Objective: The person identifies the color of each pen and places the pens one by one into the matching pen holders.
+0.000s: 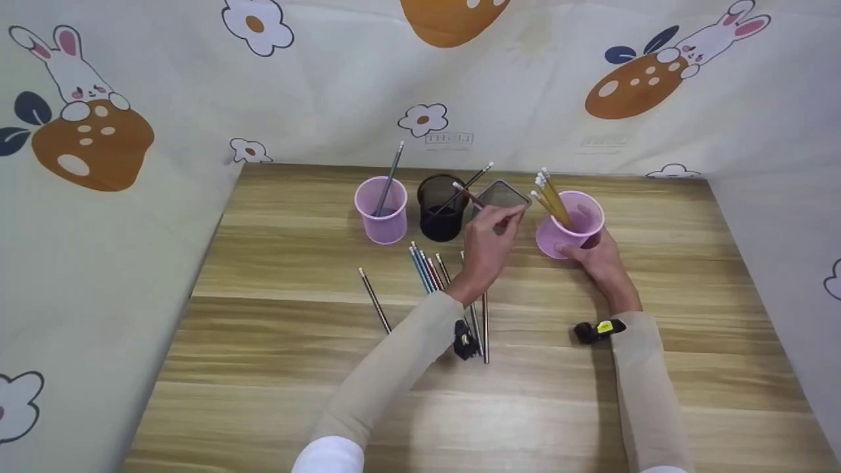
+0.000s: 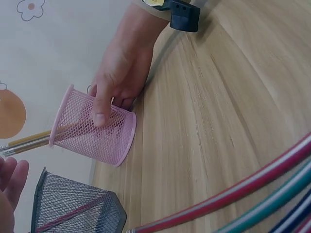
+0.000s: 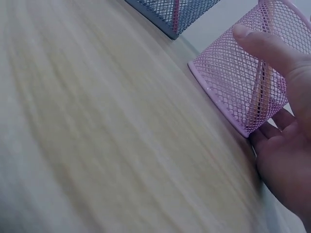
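Observation:
My right hand (image 1: 601,259) grips a pink mesh pencil cup (image 3: 233,77) from its right side, thumb across the mesh. Several yellow pencils (image 1: 553,197) with white erasers lean out of it. My left hand (image 1: 489,243) is over a grey mesh holder (image 2: 73,199), fingertips near the rim and bent toward the pink cup, with nothing visible held. A reddish-brown pencil (image 1: 468,194) stands slanted in that holder, partly behind the hand. In the left wrist view, the left fingers (image 2: 17,182) show at the edge, just below the yellow pencils' eraser ends.
Left of the holder stand a black mesh cup (image 1: 441,226) with one dark pencil and another pink cup (image 1: 386,226) with a grey pencil. Several loose pencils (image 1: 424,269) lie beneath my left forearm. A single dark pencil (image 1: 374,299) lies farther left. A patterned cloth (image 1: 341,79) hangs behind the table.

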`<state>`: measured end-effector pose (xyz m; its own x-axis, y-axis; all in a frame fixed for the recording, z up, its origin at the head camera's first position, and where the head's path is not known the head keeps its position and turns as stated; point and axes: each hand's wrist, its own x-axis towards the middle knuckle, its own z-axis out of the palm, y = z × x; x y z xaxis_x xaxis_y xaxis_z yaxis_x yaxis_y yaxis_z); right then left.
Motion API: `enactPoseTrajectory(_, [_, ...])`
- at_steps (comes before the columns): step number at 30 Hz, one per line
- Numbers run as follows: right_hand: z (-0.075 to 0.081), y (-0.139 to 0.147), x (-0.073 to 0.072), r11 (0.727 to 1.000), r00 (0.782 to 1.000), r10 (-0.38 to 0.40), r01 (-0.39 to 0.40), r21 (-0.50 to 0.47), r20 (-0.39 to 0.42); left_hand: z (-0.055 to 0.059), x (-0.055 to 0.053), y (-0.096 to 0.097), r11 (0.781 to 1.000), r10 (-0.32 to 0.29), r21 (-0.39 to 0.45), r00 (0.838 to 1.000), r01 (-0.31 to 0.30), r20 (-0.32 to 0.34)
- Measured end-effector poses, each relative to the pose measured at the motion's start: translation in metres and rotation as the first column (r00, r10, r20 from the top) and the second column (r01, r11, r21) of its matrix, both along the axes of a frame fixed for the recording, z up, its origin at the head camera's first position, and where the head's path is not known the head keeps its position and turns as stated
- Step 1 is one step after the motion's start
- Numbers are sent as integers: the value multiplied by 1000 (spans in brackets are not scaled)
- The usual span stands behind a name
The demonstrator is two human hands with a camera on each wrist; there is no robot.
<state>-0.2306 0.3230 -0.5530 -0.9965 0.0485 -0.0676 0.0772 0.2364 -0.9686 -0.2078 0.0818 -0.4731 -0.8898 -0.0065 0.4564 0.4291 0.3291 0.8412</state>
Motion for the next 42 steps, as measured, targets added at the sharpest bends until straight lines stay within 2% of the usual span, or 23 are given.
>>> enactPoseTrajectory(5, [7,5,4,999,998,45,-45,-1,-43,0,5,-13,1000,-30,9,999,29,13])
enactPoseTrajectory(7, [10,6,9,997,997,61,-63,-33,-50,0,8,-20,1000,-28,-1,999,28,24])
enactPoseTrajectory(11, [20,8,24,996,998,69,-69,-60,-8,-2,15,-38,1000,-15,-26,995,18,98])
enactPoseTrajectory(14, [30,8,40,998,996,44,-48,52,76,-3,22,-54,998,6,-56,984,4,180])
enactPoseTrajectory(17, [38,6,55,979,991,9,-37,202,136,-4,27,-69,993,46,-115,972,-20,229])
enactPoseTrajectory(19, [42,2,63,965,992,5,-38,258,128,-6,28,-79,987,77,-159,964,-37,255])
enactPoseTrajectory(22, [42,-7,70,962,998,31,-46,269,59,-12,29,-91,971,127,-231,946,-58,297])
enactPoseTrajectory(24, [40,-14,71,970,998,60,-61,237,12,-17,28,-97,958,165,-276,933,-75,319])
enactPoseTrajectory(27, [38,-27,70,978,996,88,-83,190,-20,-26,28,-104,935,214,-337,930,-108,298])
enactPoseTrajectory(30, [38,-39,68,979,994,108,-101,176,-28,-34,27,-107,924,226,-365,934,-116,275])
enactPoseTrajectory(32, [39,-47,68,973,991,129,-121,198,-30,-39,28,-108,921,221,-375,930,-101,293])
enactPoseTrajectory(35, [40,-59,67,966,986,167,-158,203,-27,-45,29,-110,910,232,-407,914,-83,333])
enactPoseTrajectory(39, [40,-76,62,975,981,191,-187,118,-24,-51,28,-114,884,268,-460,894,-82,358])
enactPoseTrajectory(42, [39,-87,56,981,981,189,-187,57,-38,-52,26,-117,875,286,-478,878,-76,384])
